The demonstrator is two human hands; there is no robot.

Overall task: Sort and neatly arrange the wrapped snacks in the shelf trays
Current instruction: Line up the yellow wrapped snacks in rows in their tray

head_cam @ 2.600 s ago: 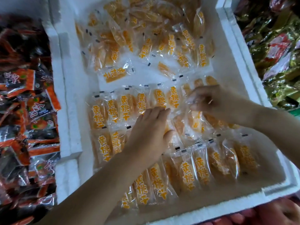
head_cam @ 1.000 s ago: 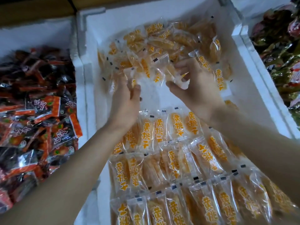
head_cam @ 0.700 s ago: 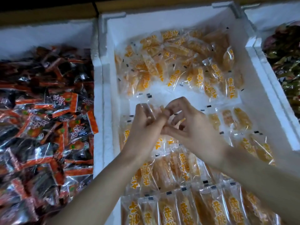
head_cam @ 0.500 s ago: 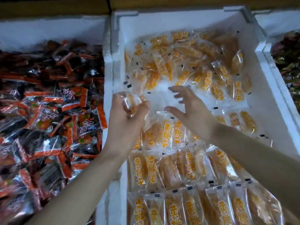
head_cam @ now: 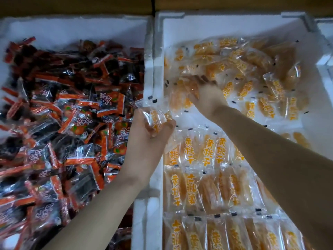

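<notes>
One yellow packet (head_cam: 155,119) gripped by left hand (head_cam: 146,141) at left wall of foam tray (head_cam: 158,51), right hand (head_cam: 209,98) buried in far pile (head_cam: 252,56), grip unclear

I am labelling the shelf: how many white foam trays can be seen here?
3. The left tray holds dark red-and-black packets; the middle tray holds yellow packets; only a corner of a third tray shows at the right edge. More may lie outside the view.

Loose snack pile (head_cam: 239,73) behind neat rows (head_cam: 207,177), one tray (head_cam: 158,55).
</notes>
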